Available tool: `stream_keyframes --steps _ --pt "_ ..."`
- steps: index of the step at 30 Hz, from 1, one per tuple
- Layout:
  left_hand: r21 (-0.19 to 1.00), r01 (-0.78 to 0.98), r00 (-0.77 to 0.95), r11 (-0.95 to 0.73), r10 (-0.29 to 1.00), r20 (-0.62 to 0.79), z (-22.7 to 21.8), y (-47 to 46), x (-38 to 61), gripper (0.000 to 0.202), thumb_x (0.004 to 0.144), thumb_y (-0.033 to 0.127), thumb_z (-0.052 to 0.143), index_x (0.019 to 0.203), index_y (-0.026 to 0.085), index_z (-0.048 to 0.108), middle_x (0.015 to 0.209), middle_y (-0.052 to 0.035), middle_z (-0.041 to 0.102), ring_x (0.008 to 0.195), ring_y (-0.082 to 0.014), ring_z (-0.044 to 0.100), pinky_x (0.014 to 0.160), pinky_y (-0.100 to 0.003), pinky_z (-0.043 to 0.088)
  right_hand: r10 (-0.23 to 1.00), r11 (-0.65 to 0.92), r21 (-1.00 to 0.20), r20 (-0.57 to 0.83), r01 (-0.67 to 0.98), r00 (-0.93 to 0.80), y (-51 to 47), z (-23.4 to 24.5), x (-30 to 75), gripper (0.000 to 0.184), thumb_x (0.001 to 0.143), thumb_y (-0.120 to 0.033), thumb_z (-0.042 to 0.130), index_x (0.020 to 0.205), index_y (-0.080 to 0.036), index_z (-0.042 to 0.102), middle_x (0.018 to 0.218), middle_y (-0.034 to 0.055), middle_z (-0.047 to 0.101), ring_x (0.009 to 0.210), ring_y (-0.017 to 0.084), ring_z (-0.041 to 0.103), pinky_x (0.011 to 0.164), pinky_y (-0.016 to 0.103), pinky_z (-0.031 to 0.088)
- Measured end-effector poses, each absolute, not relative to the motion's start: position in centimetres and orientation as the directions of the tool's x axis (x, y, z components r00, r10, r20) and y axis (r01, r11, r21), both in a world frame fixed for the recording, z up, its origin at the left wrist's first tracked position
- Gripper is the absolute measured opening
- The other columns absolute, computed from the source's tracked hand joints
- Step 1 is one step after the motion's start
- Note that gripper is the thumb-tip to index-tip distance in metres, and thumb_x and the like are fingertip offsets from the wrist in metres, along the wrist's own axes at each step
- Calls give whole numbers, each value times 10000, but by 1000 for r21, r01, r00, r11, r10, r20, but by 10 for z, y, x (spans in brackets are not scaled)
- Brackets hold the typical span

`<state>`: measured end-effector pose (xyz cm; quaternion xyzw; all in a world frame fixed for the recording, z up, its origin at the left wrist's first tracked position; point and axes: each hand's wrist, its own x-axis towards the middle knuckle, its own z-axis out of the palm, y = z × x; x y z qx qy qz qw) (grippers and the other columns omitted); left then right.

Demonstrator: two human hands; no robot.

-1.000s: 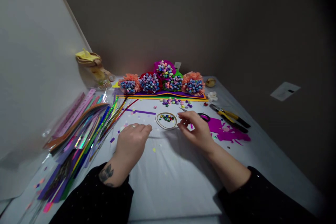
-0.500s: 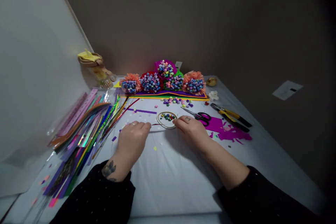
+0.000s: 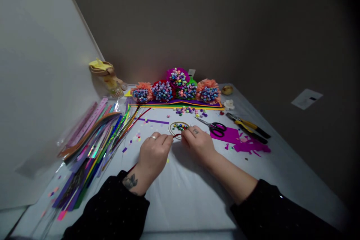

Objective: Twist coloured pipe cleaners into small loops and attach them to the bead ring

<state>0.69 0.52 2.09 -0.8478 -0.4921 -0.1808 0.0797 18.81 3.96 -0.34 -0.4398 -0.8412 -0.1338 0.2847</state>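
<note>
The left hand [image 3: 154, 153], ringed, and the right hand [image 3: 198, 143] rest close together at lower centre, fingers pressed together and tips curved over a red cord [image 3: 177, 135]; whether they pinch it, I cannot tell. The cord meets a thin pale hoop [image 3: 179, 122] filled with small paper stars [image 3: 179, 127], just past the fingertips. To the right lie scissors [image 3: 216, 129] on a magenta sheet [image 3: 225, 135] — yellow-handled pliers [image 3: 247, 124] beyond. Shiny paper strips [image 3: 92, 146] fan out at left. Farther off, at top centre, stand star-covered paper bouquets [image 3: 171, 90] — a white label [image 3: 306, 99] on the right wall is unreadable.
</note>
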Motion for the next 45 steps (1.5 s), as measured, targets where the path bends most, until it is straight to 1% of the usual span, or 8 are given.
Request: stream_keyframes --steps 3,6,11,15,20,23,34,45 --pt "13 845 472 -534 759 447 23 5 6 207 877 133 504 1018 149 656 856 -105 695 774 -234 552 679 -341 405 776 528 -209 512 823 -368 38 -6 184 157 818 -121 482 702 -191 562 638 47 608 623 173 519 547 264 311" --pt "-37 840 475 -541 702 530 25 7 8 208 855 126 544 1025 158 660 914 -92 693 785 -228 546 659 -323 412 917 383 -582 335 717 -217 37 -8 179 94 788 -148 490 723 -189 543 608 12 592 564 148 517 541 246 341" --pt "-70 881 417 -467 701 579 29 9 12 159 824 167 610 956 201 691 874 -64 684 770 -230 547 640 -329 420 996 -47 -988 -57 145 -65 33 -8 173 48 742 -223 529 708 -201 503 576 -33 578 474 107 469 462 215 343" --pt "62 888 360 -455 772 524 25 7 12 161 836 176 592 957 196 697 782 -52 686 733 -217 567 630 -322 440 979 -185 -956 -158 -228 -133 27 -3 171 144 737 -304 603 757 -203 502 594 -41 604 434 81 437 430 199 318" --pt "630 693 159 -351 926 341 17 6 13 118 803 156 607 856 185 709 829 -28 723 749 -162 638 683 -262 494 962 -241 -894 -168 -377 -217 19 1 169 197 696 -317 680 733 -192 532 537 -72 506 436 62 375 432 195 262" --pt "826 533 91 -183 983 159 17 5 19 135 773 151 607 831 183 725 813 -17 737 707 -143 655 618 -217 488 956 -263 -893 -191 -365 -221 17 4 170 199 658 -305 714 700 -177 567 529 -73 458 451 59 339 440 206 237" --pt "915 403 117 -2 992 -49 24 1 26 180 787 238 573 774 148 728 691 -16 701 629 -139 596 579 -216 439 963 -259 -926 -224 -276 -149 18 2 169 169 655 -277 715 660 -171 584 599 -39 542 569 93 435 569 240 331" --pt "968 251 124 27 991 -60 21 6 22 232 813 330 569 744 132 668 634 -10 634 593 -121 550 559 -205 430 962 -197 -945 -136 -260 -235 15 5 173 219 685 -344 718 768 -186 592 687 -21 579 635 116 511 619 256 386"
